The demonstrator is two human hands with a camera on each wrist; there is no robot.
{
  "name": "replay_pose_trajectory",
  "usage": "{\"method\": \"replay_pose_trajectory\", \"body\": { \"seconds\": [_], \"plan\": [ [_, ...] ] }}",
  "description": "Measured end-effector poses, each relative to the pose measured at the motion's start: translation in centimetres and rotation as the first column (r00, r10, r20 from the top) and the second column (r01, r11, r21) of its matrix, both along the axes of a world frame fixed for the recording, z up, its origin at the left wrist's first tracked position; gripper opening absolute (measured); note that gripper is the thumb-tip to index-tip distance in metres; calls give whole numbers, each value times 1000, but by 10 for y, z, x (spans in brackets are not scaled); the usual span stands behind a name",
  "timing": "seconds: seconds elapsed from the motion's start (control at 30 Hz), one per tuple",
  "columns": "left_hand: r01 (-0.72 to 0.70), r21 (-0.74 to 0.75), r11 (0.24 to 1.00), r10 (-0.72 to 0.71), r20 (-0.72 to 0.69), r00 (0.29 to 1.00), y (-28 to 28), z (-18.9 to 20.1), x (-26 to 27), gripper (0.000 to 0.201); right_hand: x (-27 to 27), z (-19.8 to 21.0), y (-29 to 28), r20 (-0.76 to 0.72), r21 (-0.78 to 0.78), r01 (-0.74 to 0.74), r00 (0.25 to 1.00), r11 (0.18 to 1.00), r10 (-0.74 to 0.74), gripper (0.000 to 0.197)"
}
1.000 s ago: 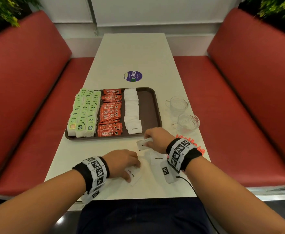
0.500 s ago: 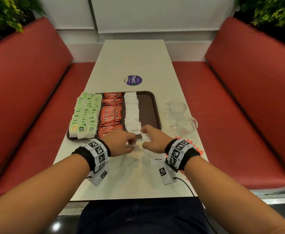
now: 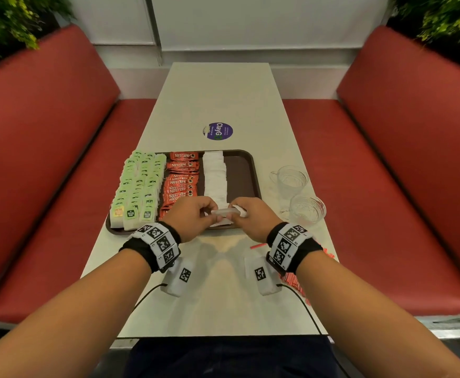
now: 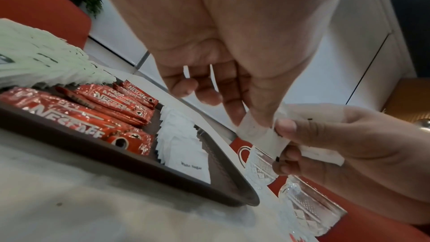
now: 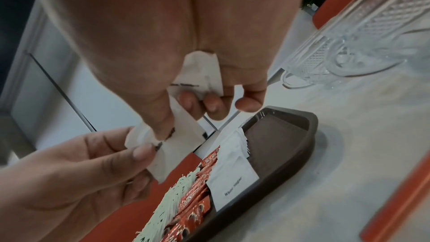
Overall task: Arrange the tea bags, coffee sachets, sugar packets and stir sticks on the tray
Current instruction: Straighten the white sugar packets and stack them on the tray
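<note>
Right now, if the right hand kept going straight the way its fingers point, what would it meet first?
The right hand points toward the left hand, both pinching white sugar packets above the tray's near edge. Going straight on, it would likely meet the left hand's fingertips first; depth is hard to judge.

Nescafé coffee sachets [image 3: 181,181], White Sugar packets [image 4: 186,161], ClayGo sticker [image 3: 218,131]

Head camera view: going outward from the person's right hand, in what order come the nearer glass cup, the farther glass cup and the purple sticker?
From the right hand:
1. Nearer glass cup, just to its right.
2. Farther glass cup, right and farther up the table.
3. Purple sticker, beyond the tray, mid-table.
</note>
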State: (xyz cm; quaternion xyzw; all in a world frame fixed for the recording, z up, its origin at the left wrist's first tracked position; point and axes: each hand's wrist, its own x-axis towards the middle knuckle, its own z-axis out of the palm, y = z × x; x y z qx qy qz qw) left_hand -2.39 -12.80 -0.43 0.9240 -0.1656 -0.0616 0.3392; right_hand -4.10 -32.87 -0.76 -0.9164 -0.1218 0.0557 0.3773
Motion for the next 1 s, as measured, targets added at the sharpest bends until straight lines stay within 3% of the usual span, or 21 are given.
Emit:
{"method": "replay_pose_trajectory", "body": {
  "seconds": [0.17, 0.3, 0.57, 0.67, 0.73, 0.8, 0.9, 1.0],
  "plan": [
    [-98, 112, 989, 101, -27, 995, -5, -17, 23, 8, 12, -4, -8, -94, 80, 126, 988, 989, -119, 13],
    [-63, 267, 962, 92, -99, 991, -5, -35, 34, 16, 15, -5, -15, -206, 190, 213, 963, 959, -173, 12],
    [-98, 400, 911, 145, -90, 985, -8, -39, 43, 24, 25, -18, -20, -180, 65, 184, 969, 981, -170, 15],
    [-158, 340, 927, 188, -58, 980, -10, -35, 43, 37, 28, -22, -19, -170, 27, 159, 974, 987, -152, 8],
    [-179, 187, 966, 188, -30, 982, -13, -32, 41, 42, 30, -22, -16, -145, 7, 127, 982, 992, -124, 4],
    [-78, 38, 996, 79, -14, 997, -17, -26, 39, 43, 33, -21, -13, -135, 12, 99, 986, 995, -96, 3],
    [42, 14, 999, -42, 50, 998, -24, -19, 38, 21, 39, -22, -7, -122, 23, 69, 990, 997, -66, 8],
    [-10, 58, 998, 7, 51, 999, -20, -21, 41, 10, 46, -26, -2, -118, 22, 68, 991, 997, -65, 15]
  ]
}}
